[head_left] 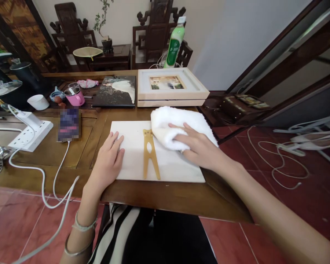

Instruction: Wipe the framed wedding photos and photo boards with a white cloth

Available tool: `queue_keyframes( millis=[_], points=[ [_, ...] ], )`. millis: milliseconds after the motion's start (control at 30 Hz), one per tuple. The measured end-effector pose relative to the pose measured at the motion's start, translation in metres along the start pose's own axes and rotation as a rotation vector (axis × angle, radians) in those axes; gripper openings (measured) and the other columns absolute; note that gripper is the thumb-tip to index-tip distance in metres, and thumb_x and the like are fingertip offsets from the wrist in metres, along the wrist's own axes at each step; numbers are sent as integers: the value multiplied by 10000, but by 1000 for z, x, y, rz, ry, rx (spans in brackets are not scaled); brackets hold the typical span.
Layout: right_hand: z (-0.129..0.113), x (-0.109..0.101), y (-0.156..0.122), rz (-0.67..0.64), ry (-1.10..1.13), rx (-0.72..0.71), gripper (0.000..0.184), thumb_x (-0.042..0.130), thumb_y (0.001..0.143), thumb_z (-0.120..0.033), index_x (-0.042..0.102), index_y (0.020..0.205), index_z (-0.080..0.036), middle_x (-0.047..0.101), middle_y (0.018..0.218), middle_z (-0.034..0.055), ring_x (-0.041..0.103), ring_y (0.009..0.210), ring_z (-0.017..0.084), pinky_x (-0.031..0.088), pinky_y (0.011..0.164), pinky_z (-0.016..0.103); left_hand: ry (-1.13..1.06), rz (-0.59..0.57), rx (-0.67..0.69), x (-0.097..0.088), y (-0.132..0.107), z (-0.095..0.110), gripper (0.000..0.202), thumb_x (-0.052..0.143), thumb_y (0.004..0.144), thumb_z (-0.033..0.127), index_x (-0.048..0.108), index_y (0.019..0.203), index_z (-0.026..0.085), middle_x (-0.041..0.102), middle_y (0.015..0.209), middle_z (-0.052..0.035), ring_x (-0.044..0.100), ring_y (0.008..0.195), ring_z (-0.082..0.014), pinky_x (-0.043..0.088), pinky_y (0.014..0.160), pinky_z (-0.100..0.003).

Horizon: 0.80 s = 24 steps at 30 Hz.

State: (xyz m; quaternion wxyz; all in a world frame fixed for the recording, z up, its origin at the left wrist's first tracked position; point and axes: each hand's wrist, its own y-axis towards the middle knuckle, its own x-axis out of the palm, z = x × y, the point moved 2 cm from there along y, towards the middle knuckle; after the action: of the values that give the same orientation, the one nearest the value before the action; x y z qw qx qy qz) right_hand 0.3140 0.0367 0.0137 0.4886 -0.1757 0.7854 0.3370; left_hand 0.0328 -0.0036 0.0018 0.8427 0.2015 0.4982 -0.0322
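My left hand point(109, 157) lies flat on the left edge of a white board point(132, 161), fingers stretched out and holding nothing. A folded white fluffy towel point(165, 121) covers the board's upper right corner. My right hand point(194, 145) grips the near fold of this towel, its fingertips partly sunk in the pile. Between my hands, a flat amber-coloured two-pronged piece point(149, 154) rests on the board. Its top has two small points like cat ears, there is an oval hole in its middle, and its prongs face me.
Behind the board stand a pale wooden box frame point(173, 99), a green-labelled bottle point(174, 47) and a dark panel point(107, 93). To the left are a phone point(69, 124), a pink mug point(74, 96), a power strip point(30, 134) and a white cable point(44, 183) hanging over the table's front edge.
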Motion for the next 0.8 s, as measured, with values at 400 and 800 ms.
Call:
queue_keyframes(
  millis=[400,800],
  points=[
    [-39,-7,-35,10,0,-35,379,416,590,10,616,848,-182,517,1429,177,397,1378,312,264,1150,607,-14,4,-29,0,-1,-1,431,396,977,239,495,1360,68,420,1504,-196,292,1452,-293,276,1183,-496],
    [-84,-22,-75,-69,49,-183,285,449,695,29,600,708,-212,512,1455,62,360,1405,280,296,1150,593,-14,52,-15,-8,-3,-1,411,399,977,235,512,1349,103,446,1486,-196,326,1437,-304,324,1157,-526]
  ],
)
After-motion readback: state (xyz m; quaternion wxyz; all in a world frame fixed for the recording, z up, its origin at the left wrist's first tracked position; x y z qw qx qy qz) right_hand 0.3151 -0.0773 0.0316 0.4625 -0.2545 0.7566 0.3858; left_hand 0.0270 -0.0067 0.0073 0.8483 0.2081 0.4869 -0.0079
